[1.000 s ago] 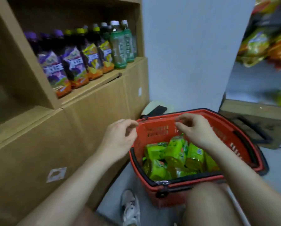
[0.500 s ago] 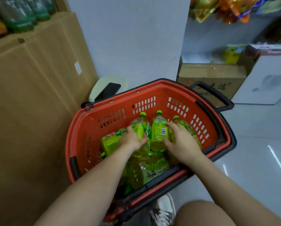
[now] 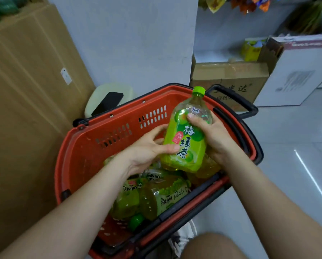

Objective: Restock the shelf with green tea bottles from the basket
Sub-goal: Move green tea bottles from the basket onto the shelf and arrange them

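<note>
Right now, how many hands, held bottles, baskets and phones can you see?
Hands: 2, the left hand and the right hand
Held green tea bottle: 1, gripped by both hands
Red basket: 1
Black phone: 1
Total: 5
The other bottles lying in the basket overlap too much to count.

A tall cardboard front [image 3: 25, 109] walls off the whole left of the frame, just beside the red basket [image 3: 85, 156]. Behind the basket, a cream stool [image 3: 100, 92] carrying a black phone [image 3: 107, 102] fills the corner before the grey wall [image 3: 128, 43]. A black handle [image 3: 237, 101] juts from the basket's upper-right rim. The held green tea bottle [image 3: 184, 146] blocks the opening's middle; bare floor [image 3: 287, 156] lies open at right.
</note>
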Demonstrator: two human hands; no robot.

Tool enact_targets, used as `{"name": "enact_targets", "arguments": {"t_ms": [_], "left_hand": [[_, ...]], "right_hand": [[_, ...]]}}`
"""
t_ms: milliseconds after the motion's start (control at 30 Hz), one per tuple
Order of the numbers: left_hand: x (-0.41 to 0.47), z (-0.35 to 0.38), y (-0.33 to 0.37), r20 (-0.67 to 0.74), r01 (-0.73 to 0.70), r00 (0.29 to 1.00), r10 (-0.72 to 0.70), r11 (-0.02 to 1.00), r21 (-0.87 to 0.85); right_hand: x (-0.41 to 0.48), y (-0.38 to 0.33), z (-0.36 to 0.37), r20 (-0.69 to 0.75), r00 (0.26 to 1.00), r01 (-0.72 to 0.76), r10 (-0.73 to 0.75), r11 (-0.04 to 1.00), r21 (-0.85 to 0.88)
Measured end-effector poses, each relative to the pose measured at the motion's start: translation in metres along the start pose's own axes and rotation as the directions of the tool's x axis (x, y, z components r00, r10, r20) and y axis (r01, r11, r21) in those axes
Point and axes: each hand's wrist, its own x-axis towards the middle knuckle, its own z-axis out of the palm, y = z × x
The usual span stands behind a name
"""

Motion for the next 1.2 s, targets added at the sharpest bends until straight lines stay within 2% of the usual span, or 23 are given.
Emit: {"name": "enact_targets", "arguments": {"t_ms": [33,67,100,133,167,200,233,267,400,433,567,633,700,767,833,900,1000,1067,1133,1200], "left_hand": [[0.002,0.003,-0.003,0.014,0.006,1.000,-0.009,0.983,0.183],[0.005,0.002,-0.010,-0.007,0.023,1.000,-0.022,0.890,0.454],[0.006,0.001,-0.019,-0.056,0.076,0.997,-0.051,0.688,0.722],[0.004,0.001,-0.032,-0.101,0.141,0.988,-0.113,0.436,0.889],[0.001,0.001,-0.048,-0.139,0.192,0.965,-0.221,0.240,0.952],[-0.002,0.002,-0.065,-0.170,0.218,0.931,-0.322,0.119,0.969],[-0.003,0.002,-0.079,-0.194,0.239,0.906,-0.377,0.077,0.968],[-0.004,0.003,-0.088,-0.209,0.258,0.902,-0.378,0.082,0.963],[-0.006,0.005,-0.086,-0.253,0.324,0.931,-0.264,0.274,0.906],[-0.010,0.007,-0.080,-0.255,0.320,0.937,-0.239,0.294,0.901],[-0.045,0.001,-0.028,-0.270,0.273,0.962,-0.045,0.188,0.943],[-0.079,-0.008,0.005,-0.343,0.316,0.936,0.083,0.234,0.919],[-0.124,-0.015,0.031,-0.463,0.373,0.866,0.188,0.373,0.850],[-0.164,-0.017,0.044,-0.578,0.371,0.780,0.241,0.566,0.737],[-0.213,-0.015,0.049,-0.686,0.228,0.660,0.305,0.789,0.571],[-0.260,-0.007,0.050,-0.768,-0.019,0.532,0.357,0.912,0.411],[-0.326,0.012,0.051,-0.841,-0.339,0.367,0.397,0.899,0.276],[-0.371,0.019,0.048,-0.865,-0.445,0.297,0.405,0.860,0.250],[-0.418,0.023,0.044,-0.864,-0.494,0.299,0.406,0.840,0.224],[-0.466,0.030,0.040,-0.843,-0.463,0.344,0.412,0.856,0.230]], "right_hand": [[-0.003,-0.003,-0.005,-0.042,0.996,0.078,-0.082,0.994,-0.081],[-0.004,-0.002,-0.010,-0.069,0.985,0.141,-0.159,0.965,-0.221],[-0.006,0.000,-0.013,-0.086,0.971,0.176,-0.224,0.908,-0.380],[-0.009,0.003,-0.017,-0.106,0.956,0.186,-0.274,0.844,-0.503],[-0.011,0.006,-0.019,-0.128,0.942,0.186,-0.309,0.803,-0.567],[-0.013,0.006,-0.020,-0.146,0.932,0.189,-0.331,0.789,-0.584],[-0.014,0.006,-0.019,-0.145,0.927,0.199,-0.345,0.782,-0.591],[-0.015,0.004,-0.018,-0.125,0.925,0.218,-0.360,0.769,-0.601],[-0.023,-0.003,-0.010,-0.026,0.916,0.286,-0.400,0.697,-0.658],[-0.027,-0.006,-0.006,-0.013,0.911,0.301,-0.412,0.686,-0.663],[-0.040,-0.022,0.007,0.039,0.893,0.350,-0.448,0.636,-0.688],[-0.051,-0.031,0.019,0.078,0.886,0.381,-0.457,0.620,-0.686],[-0.063,-0.039,0.035,0.107,0.882,0.412,-0.459,0.640,-0.649],[-0.071,-0.045,0.050,0.113,0.885,0.426,-0.452,0.686,-0.590],[-0.087,-0.057,0.077,0.164,0.898,0.436,-0.409,0.775,-0.457],[-0.111,-0.071,0.107,0.253,0.901,0.416,-0.353,0.867,-0.273],[-0.153,-0.083,0.152,0.465,0.840,0.344,-0.278,0.937,-0.062],[-0.180,-0.088,0.180,0.584,0.770,0.302,-0.258,0.953,0.024],[-0.207,-0.094,0.209,0.678,0.689,0.277,-0.258,0.957,0.083],[-0.233,-0.100,0.238,0.758,0.590,0.311,-0.278,0.945,0.105]]}}
